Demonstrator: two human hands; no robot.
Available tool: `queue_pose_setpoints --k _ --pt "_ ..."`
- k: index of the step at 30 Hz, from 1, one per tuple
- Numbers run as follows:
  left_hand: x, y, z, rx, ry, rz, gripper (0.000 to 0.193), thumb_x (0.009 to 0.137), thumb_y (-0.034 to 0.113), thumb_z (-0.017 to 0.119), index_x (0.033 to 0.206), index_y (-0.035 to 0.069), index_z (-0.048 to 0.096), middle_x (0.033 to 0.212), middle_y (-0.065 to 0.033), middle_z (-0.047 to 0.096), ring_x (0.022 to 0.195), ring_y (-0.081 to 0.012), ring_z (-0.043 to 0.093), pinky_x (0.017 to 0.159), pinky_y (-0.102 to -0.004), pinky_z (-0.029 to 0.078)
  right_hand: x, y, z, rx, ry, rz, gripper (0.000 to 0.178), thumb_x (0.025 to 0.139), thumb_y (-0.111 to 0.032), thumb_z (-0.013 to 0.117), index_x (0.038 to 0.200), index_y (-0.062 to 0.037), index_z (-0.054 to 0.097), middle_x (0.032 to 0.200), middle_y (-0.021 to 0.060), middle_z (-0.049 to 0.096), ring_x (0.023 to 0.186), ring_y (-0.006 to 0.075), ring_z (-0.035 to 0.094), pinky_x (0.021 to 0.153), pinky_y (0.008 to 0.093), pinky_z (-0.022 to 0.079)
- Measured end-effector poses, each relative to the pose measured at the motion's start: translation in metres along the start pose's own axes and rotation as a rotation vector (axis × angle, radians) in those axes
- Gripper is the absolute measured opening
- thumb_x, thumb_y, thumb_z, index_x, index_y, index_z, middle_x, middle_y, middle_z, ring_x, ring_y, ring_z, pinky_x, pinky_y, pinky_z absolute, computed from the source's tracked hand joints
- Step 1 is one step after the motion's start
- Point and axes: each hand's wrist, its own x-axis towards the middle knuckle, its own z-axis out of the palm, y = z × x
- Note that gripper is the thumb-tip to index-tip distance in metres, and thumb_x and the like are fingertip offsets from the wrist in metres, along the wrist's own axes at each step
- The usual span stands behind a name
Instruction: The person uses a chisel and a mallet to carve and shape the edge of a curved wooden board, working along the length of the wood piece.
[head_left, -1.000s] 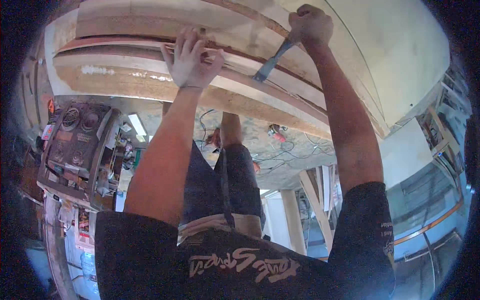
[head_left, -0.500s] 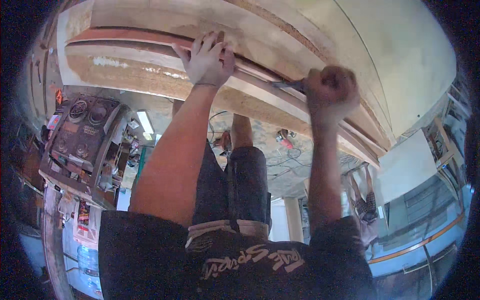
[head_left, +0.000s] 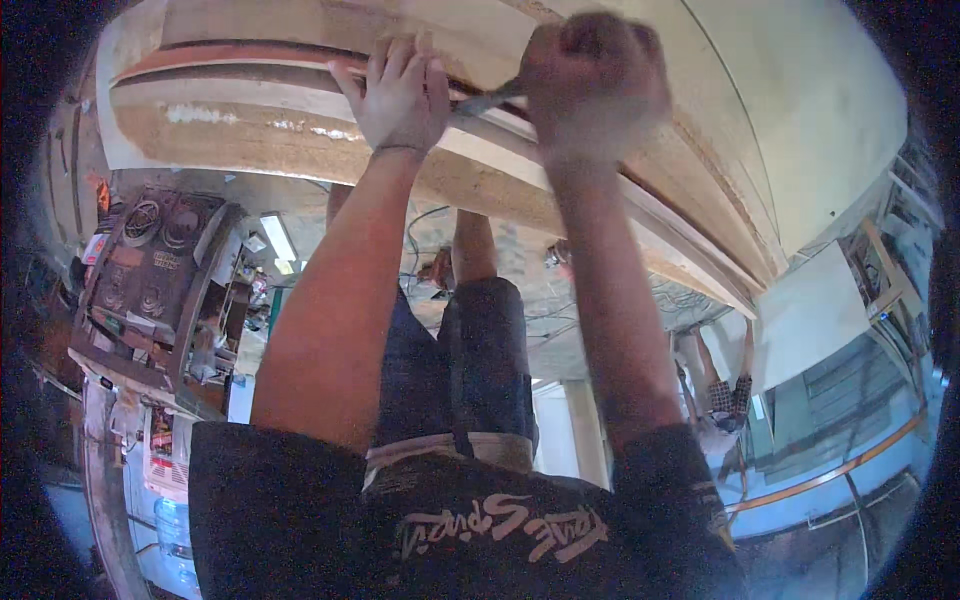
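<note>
My left hand [head_left: 402,100] lies with its fingers stretched out on long wooden strips, among them a reddish strip [head_left: 220,57] and a paler strip [head_left: 250,95]. To its right, my right hand [head_left: 597,90] is closed in a fist, blurred by motion. Out of the fist's left side sticks a narrow grey tool [head_left: 487,100], its tip close beside my left hand and over the strips. The fist hides the tool's handle, and I cannot tell its exact kind.
A wide pale panel [head_left: 830,130] extends to the right of the strips. A dark loudspeaker cabinet [head_left: 150,250] stands at the left. Cords and a small red object [head_left: 558,255] are on the floor. Another person [head_left: 728,400] is at the right, farther off.
My right hand has moved left and up in the picture with the grey tool, bringing its tip near my left hand. My left hand stays spread on the strips.
</note>
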Motion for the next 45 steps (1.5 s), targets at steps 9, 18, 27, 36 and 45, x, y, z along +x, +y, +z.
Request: queue_pose_setpoints --k 9,18,27,36,45 --pt "0.002 0.001 -0.005 -0.081 -0.03 -0.026 0.027 0.098 0.031 0.051 0.115 0.022 0.071 0.143 -0.0028 0.06 0.143 -0.0267 0.046 0.121 -0.0717 0.005 0.082 0.038 0.083 -0.035 -0.588 0.415 0.009 0.073 -0.012 0.07 0.078 -0.0065 0.075 0.07 0.016 0.071 0.06 0.0279 0.068 0.06 0.0396 0.055" --pt "-0.001 0.003 -0.003 -0.041 -0.046 -0.055 0.027 0.098 0.03 0.053 0.115 0.02 0.071 0.139 -0.0004 0.063 0.139 -0.0264 0.048 0.12 -0.0724 0.006 0.028 0.017 -0.015 0.024 -0.223 0.032 0.009 0.073 -0.01 0.074 0.071 -0.0096 0.065 0.065 0.0055 0.059 0.061 0.0235 0.061 0.059 0.0364 0.051" --pt "-0.001 0.003 -0.003 -0.118 0.001 -0.033 0.03 0.093 0.029 0.057 0.113 0.012 0.071 0.129 -0.0033 0.065 0.142 -0.0302 0.044 0.118 -0.0774 0.001 -0.116 -0.045 -0.084 0.003 -0.053 0.178 0.023 0.082 -0.002 0.076 0.074 -0.0089 0.055 0.075 0.0073 0.058 0.068 0.0261 0.056 0.059 0.0381 0.047" --pt "0.007 0.003 -0.016 -0.272 0.065 0.023 0.032 0.098 0.031 0.052 0.104 0.006 0.072 0.119 -0.0082 0.068 0.136 -0.0359 0.05 0.117 -0.0771 0.005 -0.141 -0.063 -0.057 -0.132 0.154 0.159 0.026 0.077 -0.003 0.08 0.075 -0.0155 0.057 0.075 0.0039 0.06 0.069 0.0238 0.059 0.057 0.0358 0.048" --pt "0.019 -0.066 -0.027 -0.292 0.163 0.205 0.041 0.089 0.041 0.068 0.116 0.009 0.069 0.127 -0.0128 0.065 0.133 -0.0373 0.052 0.116 -0.0715 0.021 -0.129 -0.096 -0.048 0.0 0.141 0.035 0.024 0.073 -0.003 0.084 0.082 -0.0172 0.067 0.081 0.0037 0.061 0.072 0.0218 0.058 0.061 0.0353 0.048"
